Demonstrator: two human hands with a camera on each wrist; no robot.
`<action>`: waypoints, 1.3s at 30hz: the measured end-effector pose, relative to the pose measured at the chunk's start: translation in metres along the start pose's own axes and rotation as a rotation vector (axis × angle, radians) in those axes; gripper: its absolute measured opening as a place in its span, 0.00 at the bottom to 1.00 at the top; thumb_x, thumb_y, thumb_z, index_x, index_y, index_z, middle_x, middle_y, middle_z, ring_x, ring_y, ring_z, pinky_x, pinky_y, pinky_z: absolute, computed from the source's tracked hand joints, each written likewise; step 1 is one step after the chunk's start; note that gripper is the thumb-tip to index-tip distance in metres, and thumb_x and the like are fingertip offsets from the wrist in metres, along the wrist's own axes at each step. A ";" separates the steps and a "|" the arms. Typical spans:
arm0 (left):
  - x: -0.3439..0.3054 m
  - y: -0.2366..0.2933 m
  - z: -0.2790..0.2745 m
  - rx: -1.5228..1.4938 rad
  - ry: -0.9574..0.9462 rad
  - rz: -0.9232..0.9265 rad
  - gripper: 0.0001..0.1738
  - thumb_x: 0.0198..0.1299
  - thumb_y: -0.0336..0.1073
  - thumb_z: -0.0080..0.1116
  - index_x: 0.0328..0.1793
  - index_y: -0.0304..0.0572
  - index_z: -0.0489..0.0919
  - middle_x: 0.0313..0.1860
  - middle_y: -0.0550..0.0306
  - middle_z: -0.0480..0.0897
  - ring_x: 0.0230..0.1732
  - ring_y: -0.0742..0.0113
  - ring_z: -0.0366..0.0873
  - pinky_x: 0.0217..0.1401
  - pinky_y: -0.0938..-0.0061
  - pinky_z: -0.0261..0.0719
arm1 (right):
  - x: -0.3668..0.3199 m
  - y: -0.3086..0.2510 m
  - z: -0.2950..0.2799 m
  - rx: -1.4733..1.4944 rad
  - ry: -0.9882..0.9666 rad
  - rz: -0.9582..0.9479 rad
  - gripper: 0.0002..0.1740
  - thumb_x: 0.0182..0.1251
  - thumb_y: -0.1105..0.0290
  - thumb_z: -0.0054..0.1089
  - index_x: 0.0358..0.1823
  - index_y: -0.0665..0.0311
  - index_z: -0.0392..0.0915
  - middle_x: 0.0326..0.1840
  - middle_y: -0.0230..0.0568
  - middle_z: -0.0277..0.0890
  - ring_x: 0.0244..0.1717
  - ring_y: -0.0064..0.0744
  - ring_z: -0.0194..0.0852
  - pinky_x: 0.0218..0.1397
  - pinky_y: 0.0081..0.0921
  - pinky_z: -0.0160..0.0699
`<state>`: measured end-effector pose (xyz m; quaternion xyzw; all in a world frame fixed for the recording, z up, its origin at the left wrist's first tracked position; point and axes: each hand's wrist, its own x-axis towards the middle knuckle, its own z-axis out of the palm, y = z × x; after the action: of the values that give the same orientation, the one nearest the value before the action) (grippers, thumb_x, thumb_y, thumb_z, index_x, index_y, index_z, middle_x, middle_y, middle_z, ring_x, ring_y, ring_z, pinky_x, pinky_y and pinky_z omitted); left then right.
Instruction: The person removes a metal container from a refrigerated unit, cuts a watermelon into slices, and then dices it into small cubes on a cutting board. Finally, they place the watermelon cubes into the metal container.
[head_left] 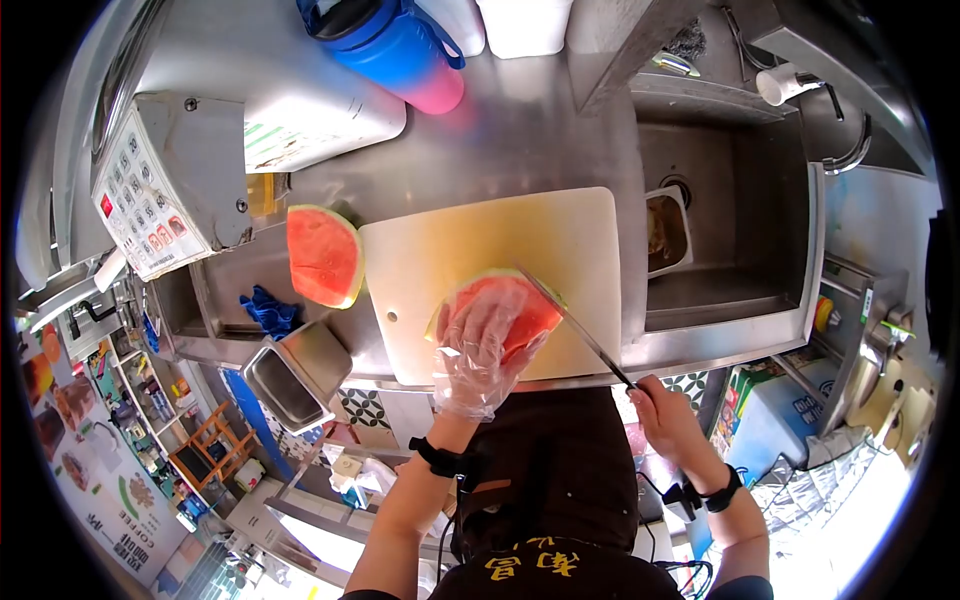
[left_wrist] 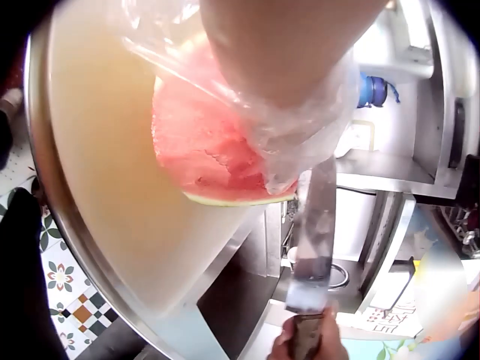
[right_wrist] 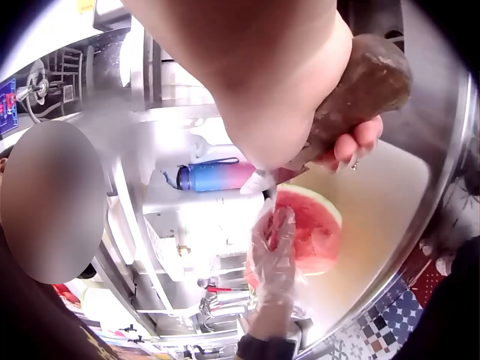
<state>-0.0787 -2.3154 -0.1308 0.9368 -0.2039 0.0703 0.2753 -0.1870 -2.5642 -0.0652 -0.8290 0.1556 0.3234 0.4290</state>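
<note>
A cut piece of watermelon [head_left: 540, 318] lies red side up on the white cutting board [head_left: 500, 225]. Over it rests the left hand [head_left: 482, 345] in a clear plastic glove, fingers spread across the red flesh; the right wrist view also shows this gloved hand [right_wrist: 276, 251] on the watermelon [right_wrist: 319, 232]. The bare right hand [head_left: 672, 420] grips the handle of a long knife [head_left: 590, 342], whose blade lies along the right edge of the piece. In the left wrist view the blade [left_wrist: 316, 232] stands beside the glove. Another watermelon piece [head_left: 325, 258] is left of the board.
A sink [head_left: 735, 220] with a metal container [head_left: 668, 232] is at the right. Left of the board are a blue cloth [head_left: 268, 312] and an empty metal pan [head_left: 290, 385]. A blue and pink bottle [head_left: 400, 55] stands at the back, near a white box [head_left: 330, 115].
</note>
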 end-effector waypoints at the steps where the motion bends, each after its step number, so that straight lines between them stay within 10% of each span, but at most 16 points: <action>1: 0.001 0.001 -0.002 0.018 -0.042 -0.008 0.38 0.47 0.45 0.75 0.66 0.57 0.71 0.63 0.59 0.71 0.62 0.51 0.70 0.68 0.47 0.63 | 0.000 0.003 0.007 0.031 -0.006 0.022 0.16 0.77 0.60 0.45 0.41 0.68 0.71 0.19 0.45 0.73 0.21 0.39 0.76 0.27 0.31 0.71; 3: 0.002 0.001 -0.005 0.054 -0.120 -0.023 0.40 0.48 0.47 0.74 0.68 0.56 0.68 0.65 0.58 0.70 0.65 0.51 0.67 0.69 0.46 0.59 | 0.001 0.007 0.015 0.091 -0.016 0.064 0.17 0.77 0.59 0.44 0.42 0.68 0.71 0.19 0.45 0.74 0.21 0.40 0.76 0.27 0.32 0.71; 6: 0.001 0.003 -0.005 0.048 -0.137 -0.025 0.40 0.47 0.46 0.75 0.67 0.53 0.69 0.66 0.57 0.70 0.65 0.51 0.67 0.69 0.47 0.61 | 0.003 0.001 0.013 0.122 -0.040 0.130 0.17 0.75 0.56 0.47 0.44 0.65 0.72 0.28 0.60 0.76 0.33 0.66 0.75 0.34 0.47 0.74; 9: 0.001 0.002 -0.001 -0.021 -0.084 0.001 0.40 0.47 0.44 0.75 0.67 0.53 0.69 0.65 0.57 0.70 0.65 0.51 0.67 0.68 0.49 0.63 | 0.004 0.010 0.022 0.095 0.014 0.051 0.17 0.77 0.59 0.44 0.41 0.68 0.71 0.17 0.44 0.73 0.18 0.40 0.75 0.24 0.31 0.71; 15: 0.000 0.000 0.001 -0.016 -0.074 0.018 0.40 0.45 0.43 0.76 0.66 0.51 0.70 0.64 0.57 0.71 0.64 0.51 0.68 0.67 0.49 0.67 | 0.008 0.010 0.030 0.132 0.031 0.043 0.18 0.77 0.58 0.44 0.40 0.68 0.71 0.15 0.43 0.71 0.16 0.38 0.73 0.23 0.30 0.70; 18: 0.001 -0.002 0.001 0.001 -0.106 0.040 0.42 0.47 0.43 0.75 0.69 0.51 0.68 0.63 0.53 0.69 0.61 0.49 0.71 0.65 0.46 0.69 | 0.009 0.000 0.025 0.165 -0.041 0.150 0.16 0.74 0.58 0.48 0.44 0.66 0.71 0.28 0.59 0.77 0.33 0.65 0.76 0.34 0.46 0.74; 39: 0.004 -0.005 0.006 0.031 -0.138 0.042 0.43 0.42 0.44 0.77 0.67 0.52 0.71 0.67 0.53 0.71 0.61 0.48 0.72 0.63 0.47 0.69 | 0.094 0.004 0.109 0.208 0.075 0.016 0.19 0.74 0.57 0.47 0.37 0.70 0.72 0.31 0.63 0.76 0.36 0.67 0.74 0.38 0.53 0.71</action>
<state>-0.0733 -2.3157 -0.1371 0.9391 -0.2408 0.0146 0.2446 -0.1635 -2.4762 -0.1770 -0.7902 0.2107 0.2778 0.5040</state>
